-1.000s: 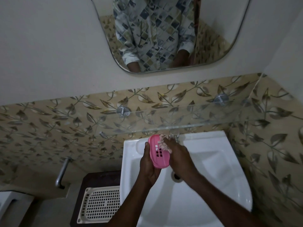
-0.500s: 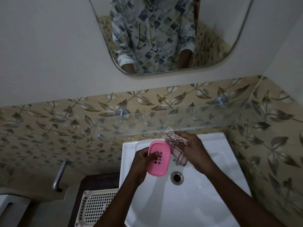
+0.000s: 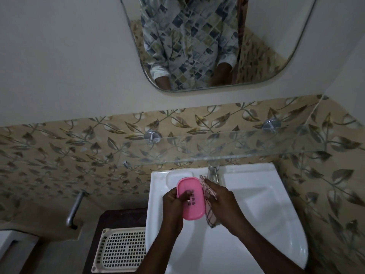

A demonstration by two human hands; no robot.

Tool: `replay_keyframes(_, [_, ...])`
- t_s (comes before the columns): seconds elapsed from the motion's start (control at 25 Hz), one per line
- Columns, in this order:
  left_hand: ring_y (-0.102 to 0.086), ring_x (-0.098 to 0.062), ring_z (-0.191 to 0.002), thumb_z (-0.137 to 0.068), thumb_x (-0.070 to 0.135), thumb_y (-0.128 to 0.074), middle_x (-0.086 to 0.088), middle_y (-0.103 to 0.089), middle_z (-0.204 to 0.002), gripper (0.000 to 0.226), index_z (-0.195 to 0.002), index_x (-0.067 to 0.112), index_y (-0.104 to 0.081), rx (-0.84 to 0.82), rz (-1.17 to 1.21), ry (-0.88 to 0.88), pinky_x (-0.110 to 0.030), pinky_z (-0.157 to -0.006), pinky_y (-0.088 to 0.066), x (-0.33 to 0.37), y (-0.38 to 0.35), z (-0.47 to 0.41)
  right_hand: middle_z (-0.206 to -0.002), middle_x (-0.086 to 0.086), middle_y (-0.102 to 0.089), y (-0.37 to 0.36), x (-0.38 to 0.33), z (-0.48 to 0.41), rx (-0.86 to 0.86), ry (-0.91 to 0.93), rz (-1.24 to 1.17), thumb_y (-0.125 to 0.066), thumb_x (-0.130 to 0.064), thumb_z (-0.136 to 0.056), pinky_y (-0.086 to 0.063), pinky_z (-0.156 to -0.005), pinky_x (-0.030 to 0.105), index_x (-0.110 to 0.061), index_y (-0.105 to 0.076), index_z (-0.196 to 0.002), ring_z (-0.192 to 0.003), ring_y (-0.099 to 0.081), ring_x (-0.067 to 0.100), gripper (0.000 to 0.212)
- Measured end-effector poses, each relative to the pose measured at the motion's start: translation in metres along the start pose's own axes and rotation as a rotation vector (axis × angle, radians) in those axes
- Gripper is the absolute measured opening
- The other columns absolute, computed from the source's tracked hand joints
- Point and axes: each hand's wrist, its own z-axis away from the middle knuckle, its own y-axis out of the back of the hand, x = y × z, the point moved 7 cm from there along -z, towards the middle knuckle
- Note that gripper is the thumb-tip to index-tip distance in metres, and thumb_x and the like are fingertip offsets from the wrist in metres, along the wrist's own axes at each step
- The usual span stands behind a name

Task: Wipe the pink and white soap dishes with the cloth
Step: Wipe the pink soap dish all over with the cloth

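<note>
My left hand (image 3: 172,202) grips the pink soap dish (image 3: 192,202) by its left edge over the white sink, its slotted face turned up toward me. A checked pink cloth (image 3: 209,202) is held in my right hand (image 3: 221,204) and lies against the dish's right side. At the sink's back left corner sits a white oval soap dish (image 3: 173,176), partly hidden behind the pink one.
The white sink (image 3: 256,214) has a metal tap (image 3: 213,172) at its back. A glass shelf (image 3: 237,147) juts out above it. A white perforated tray (image 3: 122,250) lies on a dark stand at the left. A metal handle (image 3: 74,208) projects from the tiled wall.
My right hand lifted off the pink dish's face with the cloth and came down along its right side. The dish now faces up, and the white dish behind it shows.
</note>
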Motion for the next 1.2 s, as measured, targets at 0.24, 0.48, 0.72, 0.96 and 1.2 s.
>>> replay_keyframes(0.24, [-0.073,-0.032,-0.078,-0.084,0.002,-0.070,-0.015,-0.078,-0.086,0.011,-0.090,0.009,-0.076,-0.090,-0.035,0.069,-0.041,-0.073,-0.061,0.014,-0.014,-0.003,-0.148,-0.011,-0.048,-0.002,-0.027,-0.009,-0.011,0.081,-0.172,-0.060,-0.028,-0.097,-0.036,-0.109,0.019,-0.034,-0.058,-0.135,-0.137,-0.042,0.003,0.038])
replay_keyframes(0.48, [-0.070,-0.035,-0.083,-0.083,-0.003,-0.069,-0.023,-0.074,-0.094,0.026,-0.108,-0.007,-0.068,-0.061,0.220,0.224,-0.043,-0.070,-0.058,-0.002,-0.006,0.000,-0.140,-0.011,-0.058,-0.004,0.008,0.020,0.002,-0.070,-0.643,-0.064,-0.003,-0.092,-0.049,-0.105,0.035,-0.039,-0.074,-0.111,-0.129,-0.054,0.005,0.042])
replay_keyframes(0.72, [-0.070,-0.036,-0.081,-0.082,-0.007,-0.067,-0.023,-0.074,-0.091,0.021,-0.103,-0.006,-0.069,0.009,0.206,0.221,-0.043,-0.071,-0.058,0.002,-0.018,0.004,-0.133,-0.008,-0.063,0.001,-0.004,-0.006,0.053,-0.094,-0.567,-0.061,-0.005,-0.094,-0.053,-0.101,0.038,-0.026,-0.067,-0.127,-0.121,-0.060,0.008,0.040])
replay_keyframes(0.96, [-0.066,-0.036,-0.088,-0.084,-0.008,-0.062,-0.026,-0.069,-0.103,0.025,-0.109,-0.005,-0.063,0.214,0.398,0.245,-0.041,-0.072,-0.057,-0.013,-0.014,0.021,-0.125,-0.011,-0.069,-0.023,0.034,0.034,0.154,-0.151,-0.522,-0.065,-0.005,-0.091,-0.061,-0.082,0.035,-0.036,-0.072,-0.118,-0.109,-0.067,0.005,0.042])
replay_keyframes(1.2, [-0.070,-0.024,-0.071,-0.087,0.018,-0.072,-0.015,-0.076,-0.087,0.007,-0.092,0.012,-0.074,-0.215,-0.168,0.092,-0.031,-0.062,-0.055,0.049,-0.009,-0.012,-0.116,-0.005,-0.074,0.004,0.022,-0.010,-0.217,-0.073,-0.597,-0.066,-0.004,-0.090,-0.056,-0.091,0.035,-0.029,-0.075,-0.113,-0.112,-0.068,0.017,0.035])
